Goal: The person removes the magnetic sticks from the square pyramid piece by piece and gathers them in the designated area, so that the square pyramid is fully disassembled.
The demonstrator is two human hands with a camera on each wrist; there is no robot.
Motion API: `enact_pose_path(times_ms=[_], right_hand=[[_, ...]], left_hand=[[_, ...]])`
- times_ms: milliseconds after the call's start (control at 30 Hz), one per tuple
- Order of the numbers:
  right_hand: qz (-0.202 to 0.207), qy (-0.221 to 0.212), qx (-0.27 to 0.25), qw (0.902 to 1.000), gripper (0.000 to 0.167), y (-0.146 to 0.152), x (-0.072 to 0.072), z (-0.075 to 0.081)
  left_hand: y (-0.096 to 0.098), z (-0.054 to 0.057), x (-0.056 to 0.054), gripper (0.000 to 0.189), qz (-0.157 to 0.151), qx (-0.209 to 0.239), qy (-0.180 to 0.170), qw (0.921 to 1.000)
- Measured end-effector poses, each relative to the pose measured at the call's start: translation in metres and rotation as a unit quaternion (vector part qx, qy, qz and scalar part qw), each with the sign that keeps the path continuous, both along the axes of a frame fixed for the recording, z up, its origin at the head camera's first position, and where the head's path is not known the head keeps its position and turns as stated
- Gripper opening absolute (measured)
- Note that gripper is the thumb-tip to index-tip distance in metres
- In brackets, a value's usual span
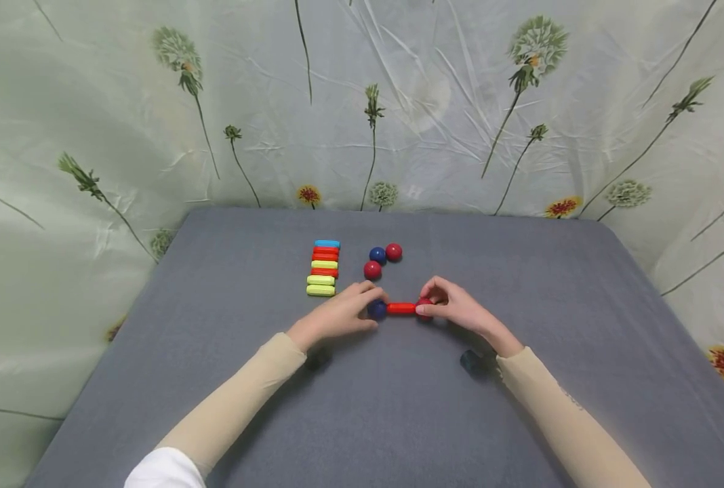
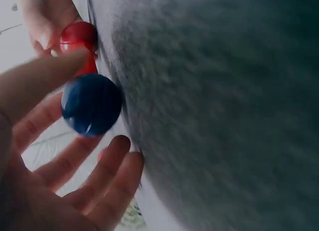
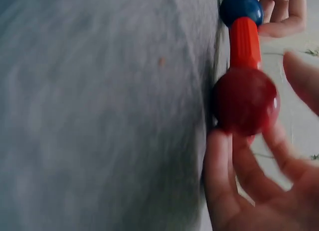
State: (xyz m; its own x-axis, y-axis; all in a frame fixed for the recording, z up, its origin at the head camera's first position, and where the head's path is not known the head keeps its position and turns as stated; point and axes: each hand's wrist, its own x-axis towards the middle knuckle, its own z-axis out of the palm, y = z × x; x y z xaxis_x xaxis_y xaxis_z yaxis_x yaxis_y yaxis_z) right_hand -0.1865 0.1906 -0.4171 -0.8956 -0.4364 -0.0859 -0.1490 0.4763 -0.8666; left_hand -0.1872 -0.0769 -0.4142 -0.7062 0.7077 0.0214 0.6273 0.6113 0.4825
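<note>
Left grip point(image 1: 337, 315) pinching blue ball point(image 1: 377, 310); right grip point(image 1: 456, 306) pinching red ball point(image 1: 424, 304); red rod point(image 1: 401, 308) joined between, on table point(image 1: 520, 285).

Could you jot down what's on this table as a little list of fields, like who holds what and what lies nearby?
surface: grey table
left hand: pinches the blue ball
right hand: pinches the red ball
between them: red stick, a ball at each end
loose balls: two red, one blue, behind the hands
stick row: blue, red and yellow-green, to the left of the balls
backdrop: flowered cloth
</note>
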Motion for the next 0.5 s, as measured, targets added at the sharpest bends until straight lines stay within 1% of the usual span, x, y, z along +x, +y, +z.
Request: enact_pose_path(times_ms=[100, 167, 200, 267, 300, 333, 367, 400, 433, 500], right_hand=[[0.032, -0.014, -0.022, 0.9991, 0.025, 0.003, 0.0, 0.0], [0.045, -0.02, -0.029, 0.9984, 0.025, 0.004, 0.0, 0.0], [0.047, -0.021, -0.029, 0.9983, 0.024, 0.005, 0.0, 0.0], [0.049, -0.021, -0.028, 0.9982, 0.024, 0.006, 0.0, -0.001], [0.049, -0.021, -0.027, 0.9982, 0.024, 0.006, 0.0, -0.001], [0.047, -0.022, -0.026, 0.9983, 0.025, 0.006, -0.001, -0.002], [0.046, -0.022, -0.026, 0.9984, 0.025, 0.006, -0.001, -0.002], [0.045, -0.023, -0.026, 0.9984, 0.025, 0.006, -0.001, -0.002], [0.043, -0.023, -0.027, 0.9984, 0.025, 0.006, -0.001, -0.003], [0.041, -0.026, -0.028, 0.9984, 0.026, 0.006, -0.001, -0.003]], left_hand=[[0.008, 0.0, -0.002, 0.034, -0.006, -0.037, 0.048, 0.9982], [0.011, 0.001, -0.003, 0.031, -0.013, -0.056, 0.066, 0.9962], [0.012, 0.002, -0.003, 0.03, -0.013, -0.061, 0.067, 0.9959], [0.011, 0.003, -0.004, 0.028, 0.0, -0.048, 0.053, 0.9975], [0.01, 0.003, -0.005, 0.028, 0.012, -0.029, 0.041, 0.9986], [0.009, 0.003, -0.006, 0.028, 0.033, -0.006, 0.029, 0.999], [0.007, 0.003, -0.008, 0.028, 0.057, 0.026, 0.014, 0.9979], [0.005, 0.002, -0.01, 0.028, 0.085, 0.06, 0.003, 0.9946], [0.003, 0.002, -0.013, 0.028, 0.114, 0.094, -0.007, 0.989], [-0.001, 0.003, -0.021, 0.027, 0.168, 0.152, -0.016, 0.9739]])
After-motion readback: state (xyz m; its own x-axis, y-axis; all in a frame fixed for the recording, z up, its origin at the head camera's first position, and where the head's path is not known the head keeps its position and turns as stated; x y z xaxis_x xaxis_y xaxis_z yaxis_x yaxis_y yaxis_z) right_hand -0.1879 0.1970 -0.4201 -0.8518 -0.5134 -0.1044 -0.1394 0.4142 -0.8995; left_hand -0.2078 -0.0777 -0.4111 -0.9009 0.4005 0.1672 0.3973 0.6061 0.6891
